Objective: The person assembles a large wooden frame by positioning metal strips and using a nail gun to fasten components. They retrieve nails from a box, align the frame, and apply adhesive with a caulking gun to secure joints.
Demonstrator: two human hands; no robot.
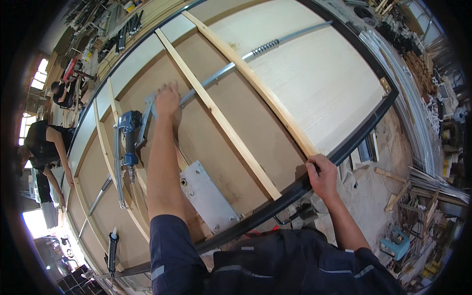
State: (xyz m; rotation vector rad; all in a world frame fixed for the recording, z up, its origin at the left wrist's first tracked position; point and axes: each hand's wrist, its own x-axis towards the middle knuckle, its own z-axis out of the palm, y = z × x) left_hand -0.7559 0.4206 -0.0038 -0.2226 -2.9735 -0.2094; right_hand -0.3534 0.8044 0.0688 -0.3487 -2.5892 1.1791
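Note:
A large panel lies before me in a black frame (355, 142), with pale wooden slats across its brown board (236, 123). My right hand (323, 178) is at the near frame edge, its fingers closed round the near end of a wooden slat (275, 105). My left hand (167, 98) is stretched far over the board, fingers apart, beside a metal bracket (144, 120). Left of that arm lies a blue pneumatic nail gun (130, 140). A metal rod with a spring (265, 47) runs under the slats. Near my left forearm sits a silvery metal plate (206, 194) with bolts.
A caulking gun (112, 250) lies on the panel's near left. Another person (46, 142) leans over the left end, hands at the edge; a second person (61, 93) is farther back. Metal tubes (393, 83) and a teal stool (396, 243) stand at right.

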